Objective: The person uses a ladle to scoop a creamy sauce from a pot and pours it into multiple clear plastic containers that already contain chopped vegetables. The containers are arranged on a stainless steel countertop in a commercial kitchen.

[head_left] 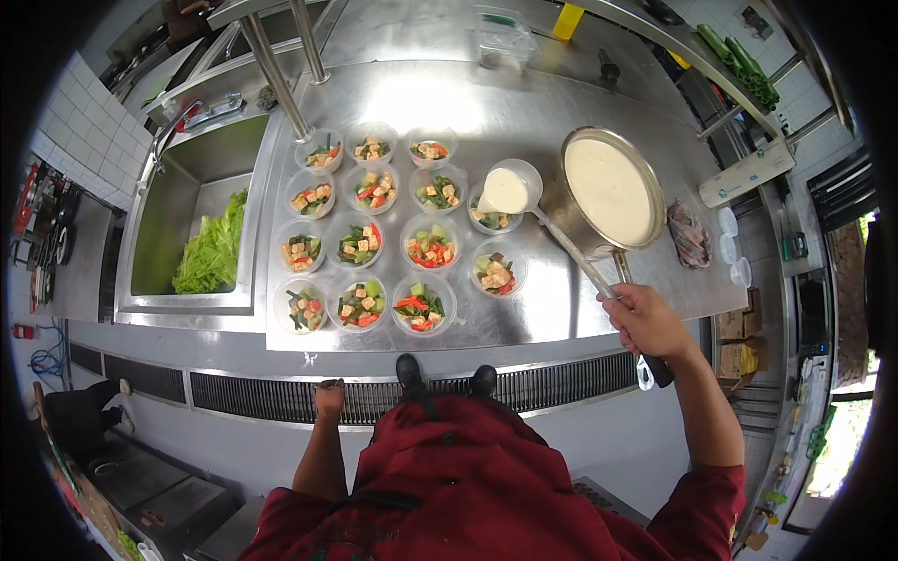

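My right hand (644, 323) is closed around the long handle of a ladle (571, 245). Creamy off-white liquid fills the ladle's bowl, which hangs over a clear plastic cup (496, 221) and partly hides it. To the right stands a steel pot (585, 210) of the same liquid, its handle beneath the ladle's. Rows of clear cups (432, 245) hold tofu-like cubes, green vegetables and red strips; one such cup (496, 275) sits nearest the pot on the front side. My left hand (329, 399) hangs low before the counter, fingers curled, touching nothing visible.
A sink (140, 252) with leafy lettuce (217, 245) lies left of the steel counter (561, 318). Right of the pot are a wrapped purplish bundle (688, 236) and several small white containers (728, 247). Steel posts (276, 75) rise at the back left. A clear tub (505, 42) stands behind.
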A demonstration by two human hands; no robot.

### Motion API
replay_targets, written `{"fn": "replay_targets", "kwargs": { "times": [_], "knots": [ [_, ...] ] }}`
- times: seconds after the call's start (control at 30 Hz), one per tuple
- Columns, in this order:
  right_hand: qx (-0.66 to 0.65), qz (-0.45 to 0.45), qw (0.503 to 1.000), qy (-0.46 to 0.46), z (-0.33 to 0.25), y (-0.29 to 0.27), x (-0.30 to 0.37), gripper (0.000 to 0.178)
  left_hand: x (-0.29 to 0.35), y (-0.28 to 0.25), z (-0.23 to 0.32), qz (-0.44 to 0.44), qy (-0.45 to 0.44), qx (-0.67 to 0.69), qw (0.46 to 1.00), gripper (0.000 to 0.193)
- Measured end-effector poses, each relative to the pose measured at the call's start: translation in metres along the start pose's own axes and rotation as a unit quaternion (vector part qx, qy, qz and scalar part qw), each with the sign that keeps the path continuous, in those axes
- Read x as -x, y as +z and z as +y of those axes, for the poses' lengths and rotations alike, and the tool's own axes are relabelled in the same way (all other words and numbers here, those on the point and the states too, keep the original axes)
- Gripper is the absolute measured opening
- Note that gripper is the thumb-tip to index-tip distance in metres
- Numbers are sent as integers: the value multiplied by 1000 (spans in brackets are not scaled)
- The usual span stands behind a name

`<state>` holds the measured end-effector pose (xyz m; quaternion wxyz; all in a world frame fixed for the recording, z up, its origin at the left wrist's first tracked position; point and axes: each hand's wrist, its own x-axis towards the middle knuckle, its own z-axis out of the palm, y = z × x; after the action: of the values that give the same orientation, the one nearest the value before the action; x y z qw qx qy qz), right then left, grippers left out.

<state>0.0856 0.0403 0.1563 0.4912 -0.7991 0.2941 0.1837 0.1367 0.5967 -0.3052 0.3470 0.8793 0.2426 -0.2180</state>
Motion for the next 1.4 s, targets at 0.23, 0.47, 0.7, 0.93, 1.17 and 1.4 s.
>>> {"fn": "replay_targets", "kwargs": {
  "times": [0.23, 0.47, 0.7, 0.93, 1.17, 1.4],
  "knots": [
    [220, 89, 966, -103, 23, 9, -7, 26, -8, 6, -21, 3, -10, 9, 1000, 46],
    [342, 197, 904, -163, 42, 29, -6, 28, 6, 4, 3, -7, -11, 14, 1000, 45],
    [101, 135, 979, -115, 50, -8, 21, 30, -7, 16, -15, 3, -18, 40, 999, 40],
    [247, 266, 930, -52, 28, -74, 48, 32, -2, 20, -33, -32, -13, 134, 990, 39],
    [359, 277, 886, -97, 66, -88, 10, 31, -6, 26, -1, -23, 9, 49, 998, 36],
    [-4, 121, 992, 45, 44, -94, 12, 24, 11, 18, 9, -16, 28, 72, 997, 31]
  ]
}}
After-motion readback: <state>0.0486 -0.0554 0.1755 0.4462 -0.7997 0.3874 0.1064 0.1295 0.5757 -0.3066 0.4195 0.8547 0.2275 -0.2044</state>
